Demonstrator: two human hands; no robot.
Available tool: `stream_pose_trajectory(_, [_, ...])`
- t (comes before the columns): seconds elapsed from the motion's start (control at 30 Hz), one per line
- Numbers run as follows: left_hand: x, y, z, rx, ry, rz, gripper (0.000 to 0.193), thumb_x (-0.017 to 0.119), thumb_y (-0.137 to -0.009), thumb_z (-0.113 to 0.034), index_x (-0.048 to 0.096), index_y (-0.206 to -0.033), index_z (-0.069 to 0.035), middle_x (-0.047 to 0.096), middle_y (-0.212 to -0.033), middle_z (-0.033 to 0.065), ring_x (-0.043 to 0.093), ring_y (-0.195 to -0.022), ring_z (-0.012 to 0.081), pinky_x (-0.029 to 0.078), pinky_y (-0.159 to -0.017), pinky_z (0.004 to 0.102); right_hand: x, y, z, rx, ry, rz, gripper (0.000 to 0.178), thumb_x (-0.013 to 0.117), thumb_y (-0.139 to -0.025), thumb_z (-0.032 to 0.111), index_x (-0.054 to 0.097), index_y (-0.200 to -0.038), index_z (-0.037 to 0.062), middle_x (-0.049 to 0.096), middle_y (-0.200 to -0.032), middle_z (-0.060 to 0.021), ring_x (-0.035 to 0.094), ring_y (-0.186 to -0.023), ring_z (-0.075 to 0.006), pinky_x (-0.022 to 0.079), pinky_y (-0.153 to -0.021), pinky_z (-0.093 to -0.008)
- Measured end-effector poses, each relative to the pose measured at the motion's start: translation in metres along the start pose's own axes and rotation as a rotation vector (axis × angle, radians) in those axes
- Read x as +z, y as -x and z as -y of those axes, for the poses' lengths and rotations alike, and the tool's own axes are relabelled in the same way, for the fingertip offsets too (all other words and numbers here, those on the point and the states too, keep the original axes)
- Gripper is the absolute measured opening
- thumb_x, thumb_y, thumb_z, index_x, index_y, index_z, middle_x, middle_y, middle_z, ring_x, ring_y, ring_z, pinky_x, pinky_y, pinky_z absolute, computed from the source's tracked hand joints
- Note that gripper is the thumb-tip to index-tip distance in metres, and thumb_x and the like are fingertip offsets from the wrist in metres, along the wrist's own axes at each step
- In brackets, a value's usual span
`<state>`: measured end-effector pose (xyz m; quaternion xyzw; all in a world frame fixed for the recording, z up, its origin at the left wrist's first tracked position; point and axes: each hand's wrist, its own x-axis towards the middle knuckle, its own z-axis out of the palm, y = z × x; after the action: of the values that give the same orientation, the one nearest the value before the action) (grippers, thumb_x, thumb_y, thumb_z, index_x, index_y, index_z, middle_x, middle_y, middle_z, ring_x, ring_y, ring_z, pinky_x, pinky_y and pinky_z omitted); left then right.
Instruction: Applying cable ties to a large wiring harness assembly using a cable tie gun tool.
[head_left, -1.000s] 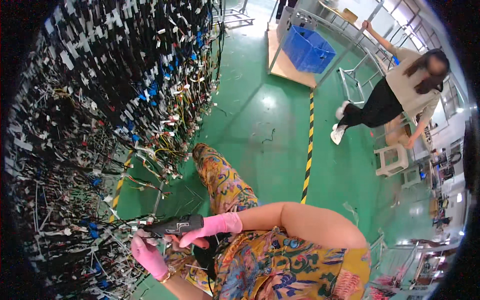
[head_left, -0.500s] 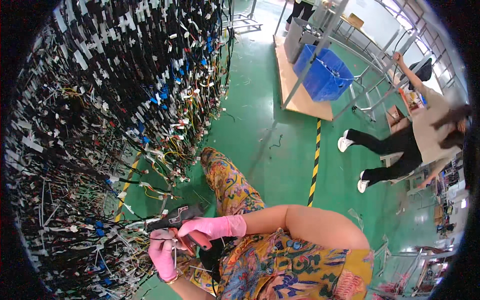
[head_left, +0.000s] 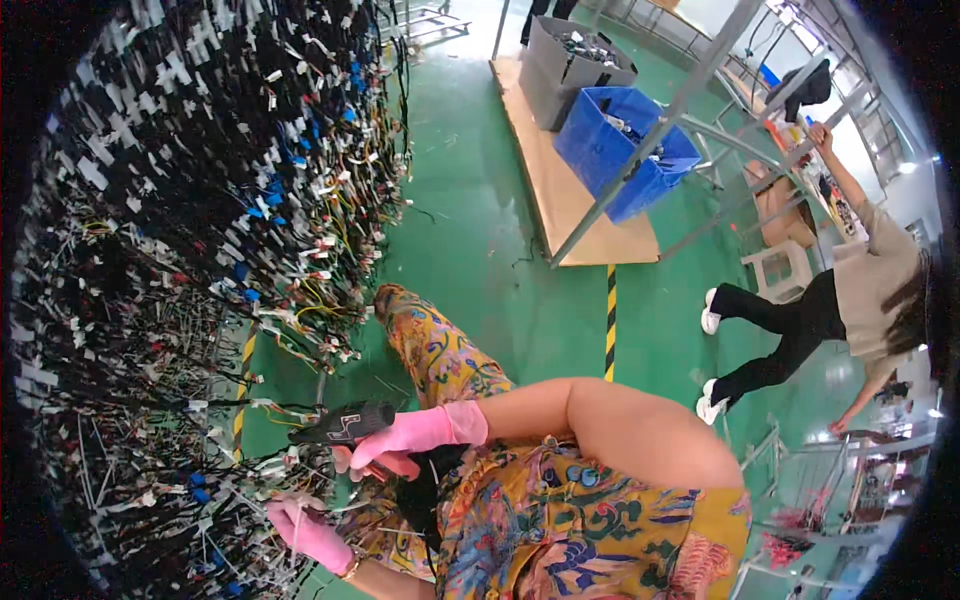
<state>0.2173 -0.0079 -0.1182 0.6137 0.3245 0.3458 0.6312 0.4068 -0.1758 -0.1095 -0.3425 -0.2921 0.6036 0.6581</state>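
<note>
My right hand (head_left: 418, 438), in a pink glove, grips a pistol-shaped black cable tie gun (head_left: 352, 424) with red at its handle. The tool's nose points left, toward the hanging bundle of wires (head_left: 215, 250). Lower down, my left hand (head_left: 312, 532), also gloved in pink, has its fingers closed at the lower wires. A thin white cable tie (head_left: 297, 522) shows at these fingers; their tips are partly lost among the wires. The bundle is dense and mostly black, with white tags, connectors and some blue and yellow pieces.
A blue bin (head_left: 625, 160) and a grey bin (head_left: 570, 75) stand on a wooden board (head_left: 540, 190) beside metal frame poles (head_left: 655, 130). Black-and-yellow tape (head_left: 610, 330) runs along the green floor. At right another person (head_left: 850, 300) stands near a white stool (head_left: 780, 270).
My hands have come apart: the left has gone down and left from the tool, while the right still holds it. The view has shifted, and the other person has changed stance.
</note>
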Motion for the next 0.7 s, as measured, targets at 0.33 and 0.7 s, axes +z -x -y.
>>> stream_pose_trajectory(0.33, [0.008,-0.003,-0.014,-0.030,-0.085,-0.047,0.024,0.056,-0.102,-0.030,0.053,-0.097,-0.006,0.043,-0.072,-0.0031,0.037,-0.055,0.0056,0.028,-0.049,0.0219,0.006,0.006,0.007,0.061,0.126,0.121,0.026,0.067,-0.093,0.024,0.057,-0.104,0.0027,0.058,-0.054,-0.0020,0.057,-0.041,-0.0105,0.040,-0.037,-0.0262])
stream_pose_trajectory(0.7, [0.017,-0.010,-0.009,-0.070,-0.086,0.008,0.024,0.057,-0.104,-0.029,0.052,-0.093,-0.008,0.041,-0.069,-0.0041,0.035,-0.053,0.0049,0.028,-0.047,0.0220,-0.026,0.048,0.011,0.023,0.164,-0.048,0.041,0.076,-0.088,0.027,0.062,-0.118,0.0033,0.065,-0.089,0.0007,0.055,-0.053,-0.0057,0.042,-0.040,-0.0229])
